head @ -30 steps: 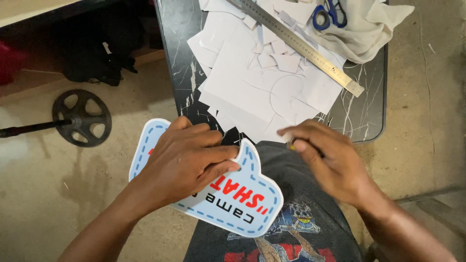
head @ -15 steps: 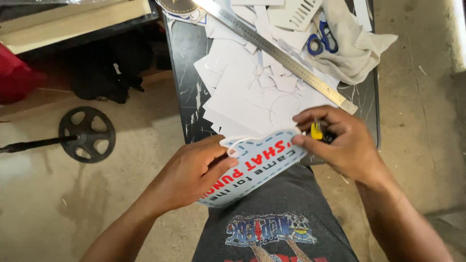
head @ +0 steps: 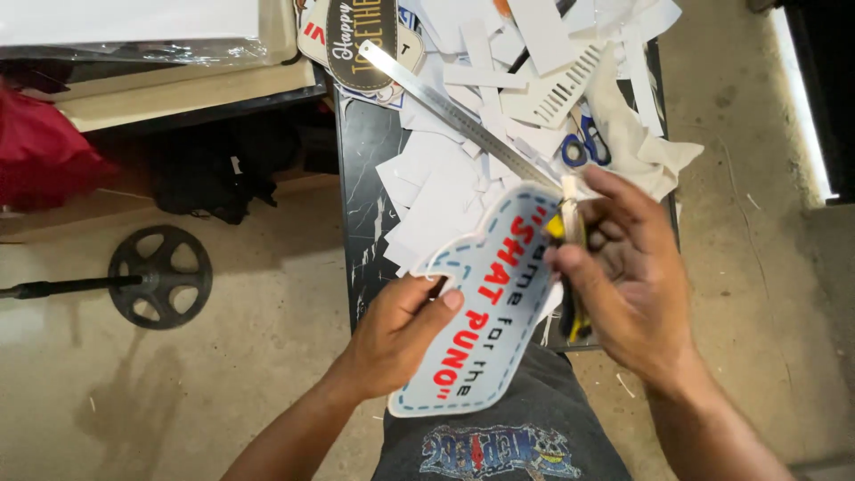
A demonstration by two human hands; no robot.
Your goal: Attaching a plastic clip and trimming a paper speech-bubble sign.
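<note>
I have the left hand [head: 401, 334] pinching the lower edge of a speech-bubble-shaped sign cutout [head: 485, 307], thumb on the printed face and fingers curled beneath, so the board stays tilted up over my lap and the near edge of the dark marble-patterned table [head: 365, 151]. The right hand [head: 623, 276] is wrapped closed around a yellow-and-black utility knife [head: 570, 267], its pale blade end standing up just past the cutout's upper right edge; held that way the tool lies along the border, which I judge suits trimming. The cutout is pale grey-blue with a dashed blue line running round its outline, red block letters and thinner black letters across it. On the table beyond, a long steel ruler [head: 463, 120] lies diagonally over a heap of white paper offcuts [head: 445, 191], likely left where it was last used as a straightedge. Blue-handled scissors [head: 583, 147] rest on a cream cloth [head: 650, 147] near the right hand. At the far edge sits a dark badge-shaped sign [head: 356, 40] with pale lettering, over another with red and white. On the concrete floor to the left lie a black weight plate on a bar [head: 160, 276], and a red bag [head: 40, 147].
</note>
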